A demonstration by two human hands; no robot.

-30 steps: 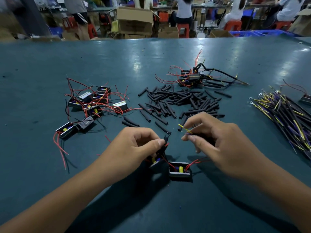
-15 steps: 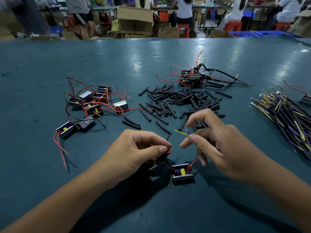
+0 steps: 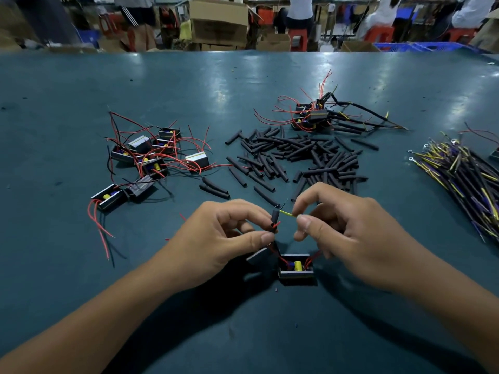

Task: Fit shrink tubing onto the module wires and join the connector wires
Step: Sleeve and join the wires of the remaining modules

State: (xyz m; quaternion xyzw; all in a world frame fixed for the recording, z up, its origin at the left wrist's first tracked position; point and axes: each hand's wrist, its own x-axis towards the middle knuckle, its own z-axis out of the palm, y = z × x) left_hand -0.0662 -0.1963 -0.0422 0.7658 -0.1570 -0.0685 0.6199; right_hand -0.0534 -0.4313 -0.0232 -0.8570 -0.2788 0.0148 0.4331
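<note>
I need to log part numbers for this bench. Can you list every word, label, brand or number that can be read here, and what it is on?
No text can be read anywhere in this view.
Modules: no marking visible on their cases.
Shrink tubing pieces: plain black, no print visible.
Cardboard boxes behind the table: too blurred to show any print.
Wire bundle: no tags visible.

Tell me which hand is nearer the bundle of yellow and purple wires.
Right. The right hand is just left of the wire bundle; the left hand lies farther left, beyond the right hand.
</note>
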